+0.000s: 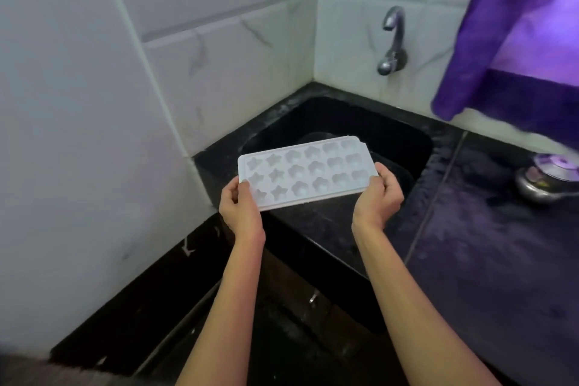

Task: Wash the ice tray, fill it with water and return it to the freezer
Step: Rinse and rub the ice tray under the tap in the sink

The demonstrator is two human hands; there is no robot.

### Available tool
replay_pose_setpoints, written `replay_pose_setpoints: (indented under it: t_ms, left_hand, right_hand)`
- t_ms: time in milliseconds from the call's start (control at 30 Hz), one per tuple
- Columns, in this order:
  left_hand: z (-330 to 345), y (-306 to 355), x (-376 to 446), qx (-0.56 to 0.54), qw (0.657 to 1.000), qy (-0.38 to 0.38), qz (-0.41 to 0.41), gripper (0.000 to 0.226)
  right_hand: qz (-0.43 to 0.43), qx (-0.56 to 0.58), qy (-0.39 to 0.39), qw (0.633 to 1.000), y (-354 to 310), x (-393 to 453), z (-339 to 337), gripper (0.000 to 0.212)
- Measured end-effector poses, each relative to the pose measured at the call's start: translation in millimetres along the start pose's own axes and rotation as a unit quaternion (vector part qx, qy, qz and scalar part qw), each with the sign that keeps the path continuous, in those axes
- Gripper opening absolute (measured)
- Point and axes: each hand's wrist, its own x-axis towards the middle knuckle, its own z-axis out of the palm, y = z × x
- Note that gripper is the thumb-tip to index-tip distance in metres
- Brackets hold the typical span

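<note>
A white plastic ice tray [308,171] with star and flower shaped cells is held level over the front edge of a black sink [407,147]. My left hand [239,207] grips its near left corner, thumb on top. My right hand [377,197] grips its near right end. The cells face up and look empty. A chrome tap [393,41] sticks out of the tiled wall above the sink's back, and no water runs from it.
White marble-look tiled walls [219,56] close in the sink on the left and behind. A dark stone counter [488,244] extends to the right, bearing a steel pot with a lid [548,178]. A purple curtain [517,25] hangs at upper right.
</note>
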Motion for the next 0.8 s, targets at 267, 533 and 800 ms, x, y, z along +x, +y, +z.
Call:
replay_pose_setpoints:
  t_ms: [267,533,800]
  left_hand:
    - [52.0,-6.3,13.4,0.016,0.972,-0.208,-0.107,0.031]
    - [108.1,-19.8,21.4,-0.030,0.946,-0.263,-0.187,0.028]
    - [147.2,-26.1,26.7,-0.061,0.925,-0.303,-0.222,0.026]
  right_hand:
    - [0.003,-0.005,0.100,0.995,-2.9,34.7,-5.7,0.038]
    - [0.027,-0.007,0.158,0.987,6.8,76.4,-4.9,0.042]
    - [0.031,-0.019,0.153,0.988,-0.1,117.5,1.5,0.042]
